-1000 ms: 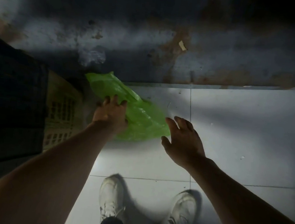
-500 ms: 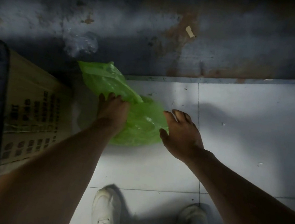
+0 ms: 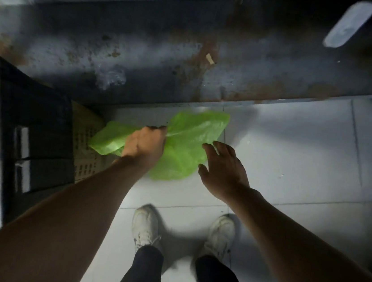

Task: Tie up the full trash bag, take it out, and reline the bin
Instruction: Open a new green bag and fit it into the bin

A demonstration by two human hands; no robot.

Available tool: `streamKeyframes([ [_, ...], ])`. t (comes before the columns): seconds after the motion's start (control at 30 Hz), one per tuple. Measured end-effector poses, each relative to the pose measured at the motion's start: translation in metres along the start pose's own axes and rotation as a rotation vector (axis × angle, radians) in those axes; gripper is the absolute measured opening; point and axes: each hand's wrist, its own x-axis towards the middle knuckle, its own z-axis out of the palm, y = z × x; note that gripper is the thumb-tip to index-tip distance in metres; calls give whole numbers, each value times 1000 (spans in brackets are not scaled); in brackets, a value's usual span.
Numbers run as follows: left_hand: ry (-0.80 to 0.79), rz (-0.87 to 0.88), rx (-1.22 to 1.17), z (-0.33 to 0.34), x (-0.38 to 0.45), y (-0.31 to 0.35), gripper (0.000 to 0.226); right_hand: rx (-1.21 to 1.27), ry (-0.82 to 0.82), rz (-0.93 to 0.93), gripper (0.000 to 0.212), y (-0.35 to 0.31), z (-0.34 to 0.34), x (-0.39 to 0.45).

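A thin green plastic bag [image 3: 187,141] hangs above the white tiled floor, bunched in the middle. My left hand [image 3: 143,144] is closed in a fist around that bunched part, with bag spilling out on both sides of it. My right hand [image 3: 221,168] hovers just to the right of the bag, fingers spread and holding nothing, close to the bag's edge. A beige perforated bin [image 3: 85,149] stands at the left, partly behind the bag and my left forearm.
A dark crate-like object [image 3: 29,126] sits left of the beige bin. A stained, dark wall base [image 3: 190,59] runs across the top. My white shoes [image 3: 146,227] stand on the tiled floor [image 3: 295,154] below the bag.
My left hand has gone from resting on the bag to a fist gripping it. The bag has lifted and swung right. The right hand stays open beside it.
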Motion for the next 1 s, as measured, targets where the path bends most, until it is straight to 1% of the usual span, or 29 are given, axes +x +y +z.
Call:
streamKeyframes([
  [0.2,30,-118,-189,-121,-59,35,26,85,55,16,58,-38,-98,-84],
  [0.4,70,-78,-271,-239,-125,73,23,125,144,6,62,-62,-194,-162],
  [0.6,130,-38,-208,-325,-192,101,24,82,232,-44,62,-76,-276,-220],
  [0.7,178,8,-183,-358,-224,108,21,52,297,-141,69,-90,-310,-242],
  [0.77,199,57,-170,-377,-247,109,18,33,312,-205,74,-103,-329,-256],
  [0.9,194,203,-52,-413,-297,104,18,-88,323,-320,73,-128,-355,-287],
  [1.0,227,208,-49,-432,-336,90,18,-105,333,-309,67,-140,-358,-309],
])
